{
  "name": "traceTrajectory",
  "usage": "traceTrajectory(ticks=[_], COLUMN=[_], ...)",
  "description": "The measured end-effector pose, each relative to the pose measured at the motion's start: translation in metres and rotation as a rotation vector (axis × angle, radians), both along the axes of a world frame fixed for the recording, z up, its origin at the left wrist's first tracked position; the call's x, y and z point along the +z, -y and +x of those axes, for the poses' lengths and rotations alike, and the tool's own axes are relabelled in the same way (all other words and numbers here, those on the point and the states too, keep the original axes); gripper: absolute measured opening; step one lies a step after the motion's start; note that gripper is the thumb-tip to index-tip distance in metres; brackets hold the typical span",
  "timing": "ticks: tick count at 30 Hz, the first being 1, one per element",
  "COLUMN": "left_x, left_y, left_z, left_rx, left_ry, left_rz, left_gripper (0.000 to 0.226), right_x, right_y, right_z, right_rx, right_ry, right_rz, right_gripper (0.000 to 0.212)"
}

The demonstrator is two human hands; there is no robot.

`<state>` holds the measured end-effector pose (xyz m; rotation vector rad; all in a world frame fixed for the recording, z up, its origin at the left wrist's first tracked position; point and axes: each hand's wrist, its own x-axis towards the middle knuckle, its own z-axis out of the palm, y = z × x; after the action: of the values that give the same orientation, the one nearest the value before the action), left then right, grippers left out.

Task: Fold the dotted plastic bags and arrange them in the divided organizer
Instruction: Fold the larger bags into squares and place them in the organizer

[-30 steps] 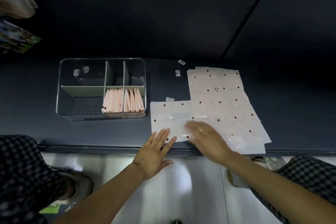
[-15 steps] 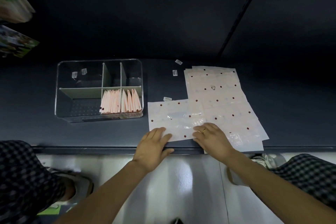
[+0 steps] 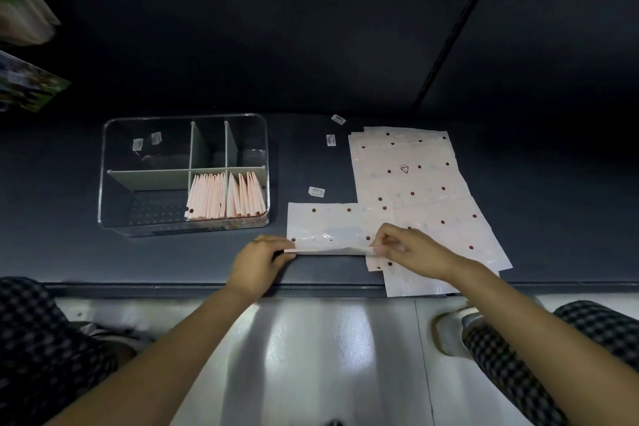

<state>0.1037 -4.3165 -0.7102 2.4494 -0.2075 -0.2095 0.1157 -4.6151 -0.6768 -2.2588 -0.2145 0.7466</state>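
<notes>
Head view. A dotted plastic bag (image 3: pixel 332 226) lies flat on the dark surface (image 3: pixel 553 218) close to its near edge, with its near edge lifted and turned up along its length. The left hand (image 3: pixel 257 264) pinches the left end of that lifted edge between thumb and fingers; the right hand (image 3: pixel 413 249) pinches the right end in the same manner, so both hands are closed on the bag and the raised edge spans between them. The far part of the bag remains flat on the surface.

To the right, and partly under the bag's right end, lies a stack of unfolded dotted bags (image 3: pixel 425 190), fanned slightly; it runs from near the back of the surface to the near edge, where its lowest corner overhangs. One sheet bears a small triangle mark (image 3: pixel 404 169).

Toward the left side of the surface stands the clear divided organizer (image 3: pixel 110 183). Folded bags (image 3: pixel 224 197), pale pink, stand on edge in its two near-right compartments; the remaining compartments hold no bags, though two small labels (image 3: pixel 147 141) show in the far-left one. Three small white stickers (image 3: pixel 330 140) lie loose on the surface between the organizer and the stack.

Below the surface's near edge, the person's checked trouser legs (image 3: pixel 553 373) and a pale floor (image 3: pixel 311 356) are visible.
</notes>
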Motion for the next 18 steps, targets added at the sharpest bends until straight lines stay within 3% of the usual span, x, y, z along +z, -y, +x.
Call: traceTrajectory(ticks=[3,6,10,12,15,18], left_x=[0.002,0.001,0.000,0.003,0.008,0.005], left_y=[-0.001,0.007,0.021,0.031,0.051,0.069], left_z=[0.008,0.016,0.019,0.015,-0.002,-0.017], left_rx=[0.057,0.112,0.273,0.366,0.423,0.115], left_ry=[-0.125,-0.188,-0.228,-0.163,0.084,0.272], left_rz=[-0.060,-0.131,-0.181,-0.150,-0.090,0.018], left_gripper=[0.014,0.015,0.013,0.014,0.035,0.044], right_x=[-0.005,-0.016,-0.028,-0.031,-0.032,-0.032], right_y=[0.012,0.016,0.009,0.004,-0.001,-0.001], right_z=[0.004,0.006,0.012,0.017,0.026,0.033], right_rx=[-0.094,-0.324,-0.580,-0.619,-0.618,-0.576], right_ry=[-0.022,0.041,0.052,0.063,0.057,0.038], right_rz=[0.006,0.045,0.053,-0.017,-0.115,-0.186], right_gripper=[0.026,0.016,0.041,0.040,0.037,0.038])
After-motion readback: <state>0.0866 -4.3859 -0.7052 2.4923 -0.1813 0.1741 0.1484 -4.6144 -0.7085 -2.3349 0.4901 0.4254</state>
